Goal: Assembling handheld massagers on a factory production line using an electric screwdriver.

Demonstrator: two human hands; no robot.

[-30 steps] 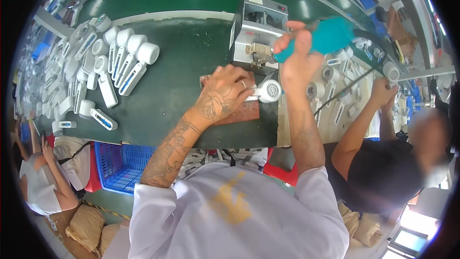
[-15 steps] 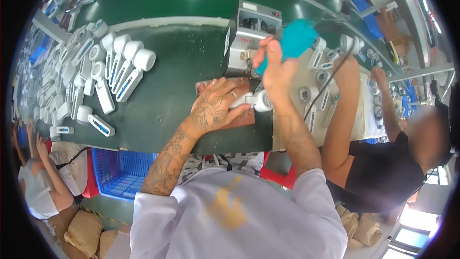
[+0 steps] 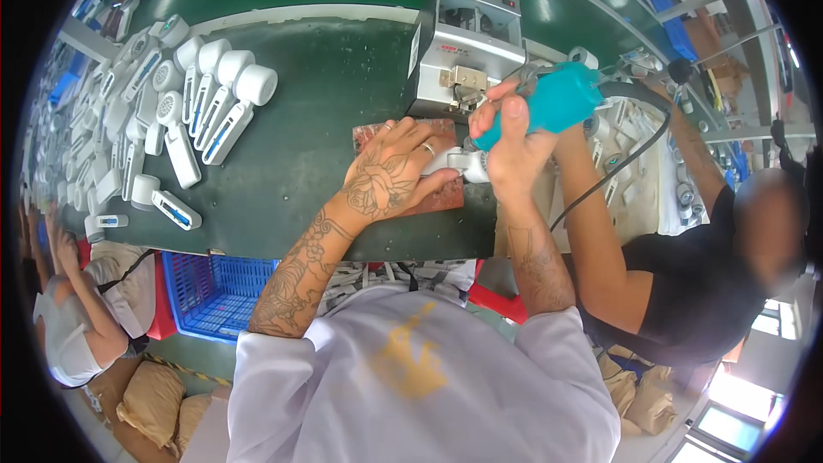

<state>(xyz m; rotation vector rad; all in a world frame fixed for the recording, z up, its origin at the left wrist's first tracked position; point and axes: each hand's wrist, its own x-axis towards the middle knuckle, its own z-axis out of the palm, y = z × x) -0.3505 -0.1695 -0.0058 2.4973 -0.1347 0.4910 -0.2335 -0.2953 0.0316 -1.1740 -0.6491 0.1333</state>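
Observation:
My left hand (image 3: 386, 167) presses a small white handheld device (image 3: 473, 165) down on a reddish-brown pad (image 3: 444, 197), fingers over its handle, most of which they hide. The device's round head sticks out to the right of the thumb. My right hand (image 3: 519, 141) is wrapped round a teal electric screwdriver (image 3: 553, 103), tilted with its lower end down to the left, just above the round head. The bit is hard to make out, so I cannot tell whether it touches. Behind the pad stands a grey metal screw feeder (image 3: 467, 51).
Many white handheld devices (image 3: 180, 150) lie piled at the left of the green bench. A black cable (image 3: 613, 170) loops down right of the screwdriver. A co-worker's arm (image 3: 600, 231) reaches in close on my right. Below the bench's front edge sits a blue crate (image 3: 214, 291).
The screwdriver in my right hand has come down and to the right, nearer the device's round head. My left hand keeps its hold on the pad. The whole view has shifted slightly.

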